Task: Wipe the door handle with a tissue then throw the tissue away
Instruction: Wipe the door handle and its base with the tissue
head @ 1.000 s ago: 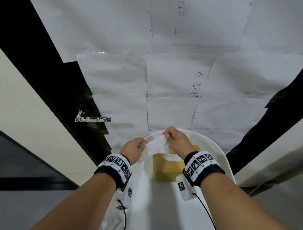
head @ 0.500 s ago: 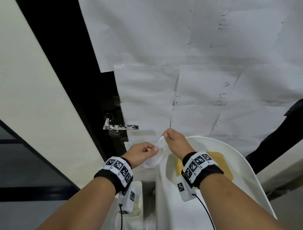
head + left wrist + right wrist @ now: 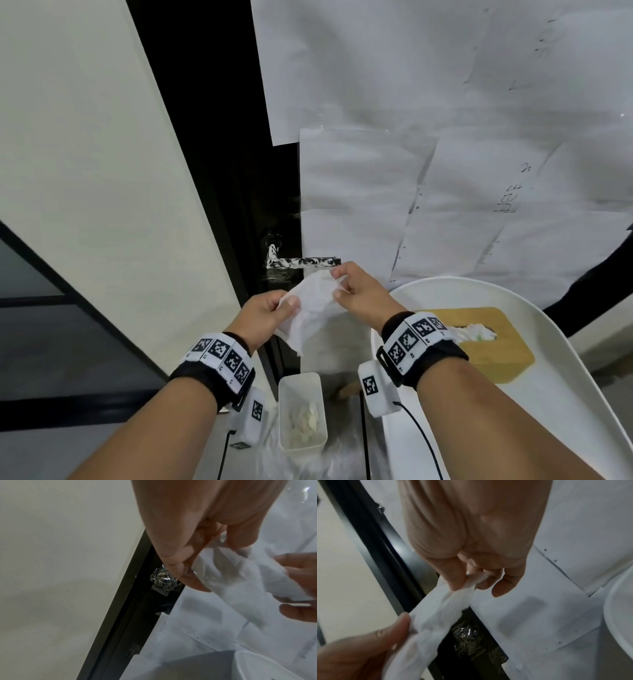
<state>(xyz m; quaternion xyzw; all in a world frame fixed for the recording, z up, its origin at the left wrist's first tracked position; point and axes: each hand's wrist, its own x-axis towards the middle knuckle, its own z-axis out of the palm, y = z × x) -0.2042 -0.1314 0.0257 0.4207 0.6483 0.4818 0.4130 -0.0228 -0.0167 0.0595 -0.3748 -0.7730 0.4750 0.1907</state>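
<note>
A white tissue (image 3: 313, 308) is stretched between both hands just below the door handle (image 3: 303, 263), a black-and-white mottled lever on the dark door edge. My left hand (image 3: 270, 313) pinches the tissue's lower left part with thumb on top. My right hand (image 3: 356, 291) pinches its upper right corner. In the left wrist view the tissue (image 3: 240, 582) hangs from my left hand (image 3: 193, 566). In the right wrist view my right hand (image 3: 471, 580) pinches the tissue (image 3: 436, 615) between thumb and fingers. A clear plastic bin (image 3: 301, 416) with crumpled tissues stands on the floor below.
A wooden tissue box (image 3: 486, 342) lies on a white chair seat (image 3: 534, 404) at the right. White paper sheets (image 3: 411, 137) cover the door. A cream wall (image 3: 85, 171) fills the left side.
The view has swung left from the chair to the door. Both hands carried the tissue away from the tissue box and up close under the handle, spreading it wider.
</note>
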